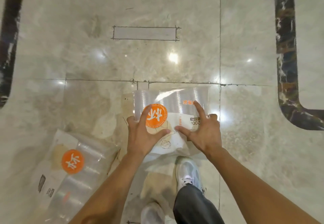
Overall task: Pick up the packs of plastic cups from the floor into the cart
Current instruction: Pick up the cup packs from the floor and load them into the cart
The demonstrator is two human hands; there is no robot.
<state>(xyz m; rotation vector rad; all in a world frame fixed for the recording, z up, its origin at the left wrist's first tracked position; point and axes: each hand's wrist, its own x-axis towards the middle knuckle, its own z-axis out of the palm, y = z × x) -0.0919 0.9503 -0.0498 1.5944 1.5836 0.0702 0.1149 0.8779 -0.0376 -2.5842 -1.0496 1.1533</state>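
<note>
A clear pack of plastic cups [175, 104] with an orange round label is in front of me, low over the floor. My left hand [143, 134] grips its left side, fingers spread over the orange label. My right hand [203, 130] grips its right side, index finger stretched across the clear film. A second pack of plastic cups [73, 169] with the same orange label lies on the floor at the lower left, apart from both hands. The cart is out of view.
Glossy beige marble floor [157, 62] all around, with a dark border strip at the far left [8, 39] and another at the right [285, 48]. A grey rectangular inset [144, 33] lies ahead. My shoes [188, 171] and a dark trouser leg are just below the held pack.
</note>
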